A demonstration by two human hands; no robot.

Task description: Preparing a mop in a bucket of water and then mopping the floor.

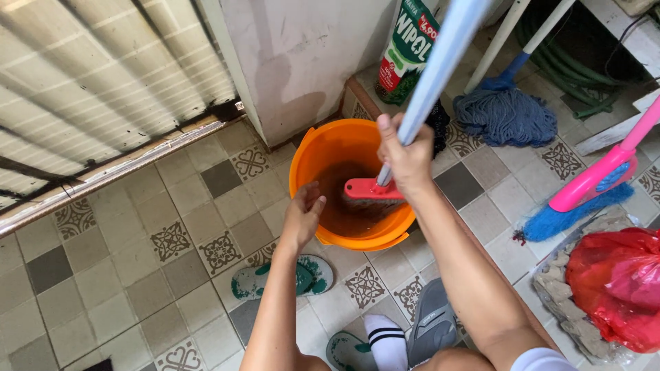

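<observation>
Bare arms, white sock [385,341] with black stripes, grey slide sandal [432,323].

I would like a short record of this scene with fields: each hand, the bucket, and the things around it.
left hand: on the rim of the orange bucket, holds nothing
right hand: grips the pale blue handle of a brush
brush head: red, inside the bucket, in brown water
behind bucket: blue mop, green refill pouch
right side: pink broom, red plastic bag
floor: patterned tiles, green flip-flop

Head view (steeply downward); close
</observation>
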